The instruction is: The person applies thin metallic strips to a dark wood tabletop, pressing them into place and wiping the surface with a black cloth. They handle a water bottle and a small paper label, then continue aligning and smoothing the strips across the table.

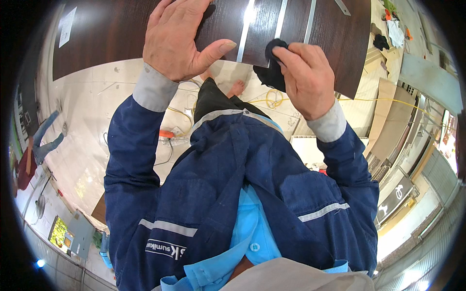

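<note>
A dark brown wood-grain panel [111, 36] with several thin silvery strips [280, 22] across it spans the top of the head view. My left hand [177, 41] lies on the panel, palm down, its thumb spread away from the fingers. At the panel's near edge my right hand [308, 77] pinches a black cloth [273, 77]. Part of the cloth is bunched over the edge by a strip, and the rest hangs below it. My fingers hide some of the cloth.
Yellow cable [274, 99] and an orange connector [166, 133] lie on the pale floor below the panel. Boards [381, 114] lean at the right. Far left, another person [36, 150] is at a distance. A white label [67, 26] sits on the panel's left part.
</note>
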Demonstrator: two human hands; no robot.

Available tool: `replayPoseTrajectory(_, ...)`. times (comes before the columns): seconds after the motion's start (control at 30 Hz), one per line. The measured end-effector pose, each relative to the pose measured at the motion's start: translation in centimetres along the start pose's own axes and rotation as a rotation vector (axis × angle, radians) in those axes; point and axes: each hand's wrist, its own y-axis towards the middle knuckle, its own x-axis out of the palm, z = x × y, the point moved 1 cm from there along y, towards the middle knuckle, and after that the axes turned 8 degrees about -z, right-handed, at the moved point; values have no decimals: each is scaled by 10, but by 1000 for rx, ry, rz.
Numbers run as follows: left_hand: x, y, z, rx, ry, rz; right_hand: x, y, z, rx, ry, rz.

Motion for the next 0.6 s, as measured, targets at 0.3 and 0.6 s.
replayPoseTrajectory(0.3, -2, 0, -1, -17, 3, -13, -3, 9, -1, 135, 29, -69)
replayPoseTrajectory(0.6, 1, -1, -3, 22, 1, 46, -6, 11, -2, 157, 107, -88)
